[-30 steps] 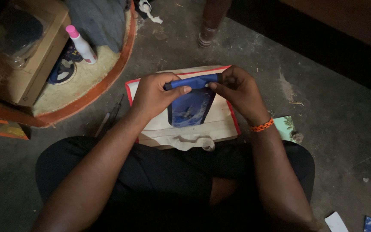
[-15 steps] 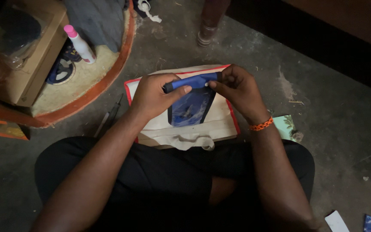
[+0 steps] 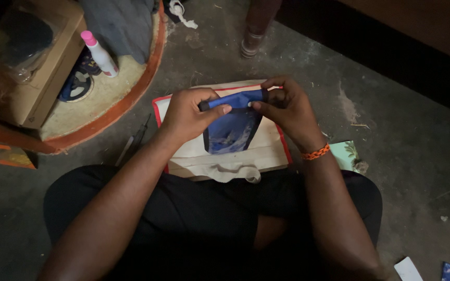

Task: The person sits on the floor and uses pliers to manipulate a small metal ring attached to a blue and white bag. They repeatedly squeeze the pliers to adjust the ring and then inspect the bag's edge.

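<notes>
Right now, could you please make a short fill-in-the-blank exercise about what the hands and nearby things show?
1. Both hands pinch a folded ____ cloth.
2. The right hand has an ____ wristband.
3. The white bottle has a ____ cap.
4. The left hand is above a cream bag with ____ trim.

Missing words: blue; orange; pink; red

Blue fabric piece (image 3: 234, 125) with black edging, between the fingertips. Beneath the fingers: cream bag (image 3: 220, 156), red trim. Right wrist: orange-black braided bracelet (image 3: 315, 153).
</notes>
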